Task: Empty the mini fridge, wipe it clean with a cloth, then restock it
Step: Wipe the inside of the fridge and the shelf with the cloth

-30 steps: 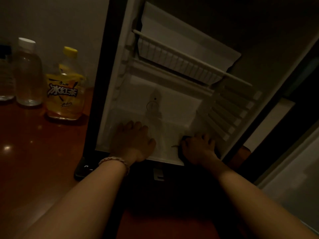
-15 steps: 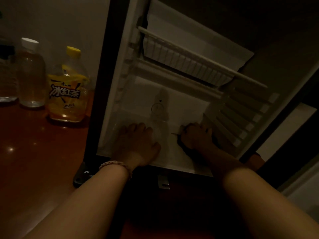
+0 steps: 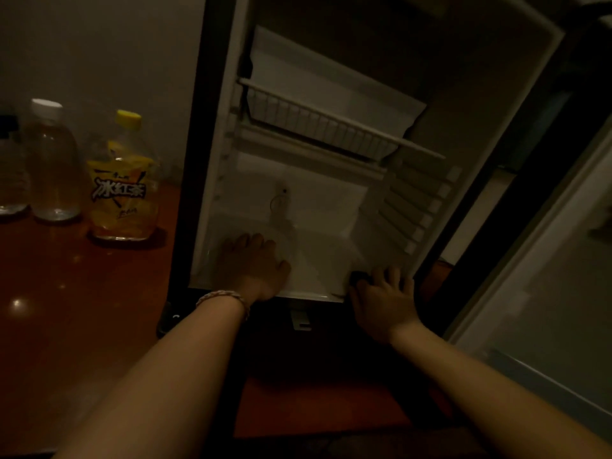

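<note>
- Wiping is judged to be the step in hand: the mini fridge (image 3: 334, 207) stands open and nothing is seen on its shelf or floor, while restocking is not yet begun.
- The left hand (image 3: 255, 266) is laid flat, fingers straight, on the white floor of the fridge at about 7 o'clock of the cavity; nothing is held in it.
- The right hand (image 3: 384, 299) is curled at the front lip, at about 5 o'clock, over a small dark wad taken to be the cloth (image 3: 357, 277); only a corner of it is shown.
- The cloth is judged soft and light, easily bunched; it is best kept balled under the palm so that it is not dragged loose at the lip.
- The iced tea bottle (image 3: 124, 183) and the clear water bottle (image 3: 53, 164) stand on the wooden top (image 3: 66, 309) at 9 o'clock of the fridge, just beside each other.
- Both bottles are judged full and fairly heavy, smooth plastic, perhaps slippery; the body below the shoulder is the place to be gripped, not the cap.
- The wire shelf (image 3: 328, 127) at 12 o'clock is judged stiff but thin.
</note>
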